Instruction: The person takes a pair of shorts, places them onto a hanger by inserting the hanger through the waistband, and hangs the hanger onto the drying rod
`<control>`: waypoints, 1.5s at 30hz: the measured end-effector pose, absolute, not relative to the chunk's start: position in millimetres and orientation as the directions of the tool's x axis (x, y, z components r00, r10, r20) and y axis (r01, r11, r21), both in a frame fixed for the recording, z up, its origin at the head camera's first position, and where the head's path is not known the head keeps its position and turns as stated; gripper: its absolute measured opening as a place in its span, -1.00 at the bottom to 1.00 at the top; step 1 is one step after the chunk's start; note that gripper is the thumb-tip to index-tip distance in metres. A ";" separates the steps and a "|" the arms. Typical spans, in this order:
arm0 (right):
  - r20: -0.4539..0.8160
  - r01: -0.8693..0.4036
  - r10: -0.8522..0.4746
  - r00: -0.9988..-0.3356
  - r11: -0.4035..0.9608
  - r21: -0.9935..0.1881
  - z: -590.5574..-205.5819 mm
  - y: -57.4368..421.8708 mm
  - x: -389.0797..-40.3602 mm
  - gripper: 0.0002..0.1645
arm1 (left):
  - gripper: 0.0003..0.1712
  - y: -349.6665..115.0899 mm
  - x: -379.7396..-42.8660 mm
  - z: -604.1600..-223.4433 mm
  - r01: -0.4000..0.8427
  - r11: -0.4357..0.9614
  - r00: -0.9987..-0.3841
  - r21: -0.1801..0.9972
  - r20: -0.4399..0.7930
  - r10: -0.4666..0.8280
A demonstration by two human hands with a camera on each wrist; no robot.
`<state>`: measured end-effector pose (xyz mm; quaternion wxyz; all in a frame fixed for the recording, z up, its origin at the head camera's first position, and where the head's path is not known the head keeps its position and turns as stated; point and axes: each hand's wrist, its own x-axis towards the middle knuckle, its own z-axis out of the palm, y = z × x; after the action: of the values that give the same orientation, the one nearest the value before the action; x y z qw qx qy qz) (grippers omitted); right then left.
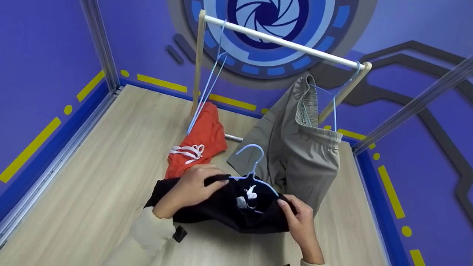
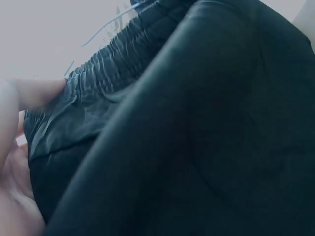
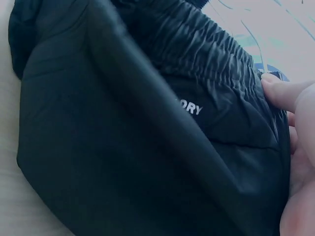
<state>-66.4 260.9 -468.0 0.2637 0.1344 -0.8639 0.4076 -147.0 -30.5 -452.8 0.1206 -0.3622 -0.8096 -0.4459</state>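
Note:
Black shorts [image 1: 229, 210] with a gathered elastic waistband, a white drawstring and a small light tag hang between the two hands in the head view. My left hand [image 1: 197, 186] pinches the left end of the waistband, thumb on top. At the other end, my right hand [image 1: 300, 218] grips the waistband between thumb and fingers. A light blue hanger [image 1: 253, 162] sits in the waist opening, its hook standing up and free. White lettering shows on the shorts [image 3: 192, 105] in the right wrist view. Dark fabric [image 2: 221, 123] fills most of the left wrist view.
A rack with a white bar [image 1: 281, 40] and wooden posts stands behind. From it hang red shorts [image 1: 207, 129] on a tilted blue hanger at left and grey-green trousers [image 1: 295, 147] at right. Blue-purple walls [image 1: 48, 48] surround the wooden tabletop [image 1: 92, 166].

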 end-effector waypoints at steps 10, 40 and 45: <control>0.580 -0.443 0.003 -0.814 0.643 -0.624 -454.6 261.9 -62.2 -0.83 | -0.84 -38.6 -147.9 -452.1 0.722 0.377 -0.687 0.580 0.541 0.485; 0.431 -0.242 0.194 -0.881 0.598 -0.764 -452.4 279.2 -53.5 -0.95 | -0.72 -65.9 -142.0 -444.4 0.662 0.540 -0.746 0.520 0.381 0.547; 0.411 -0.253 0.184 -0.893 0.550 -0.796 -454.6 281.0 -55.3 -0.94 | -0.71 -67.3 -142.0 -444.1 0.679 0.535 -0.733 0.503 0.416 0.538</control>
<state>-55.3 281.0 -454.6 0.2308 0.0203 -0.8496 0.4737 -142.0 -67.3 -444.1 0.1057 -0.3498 -0.8697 -0.3318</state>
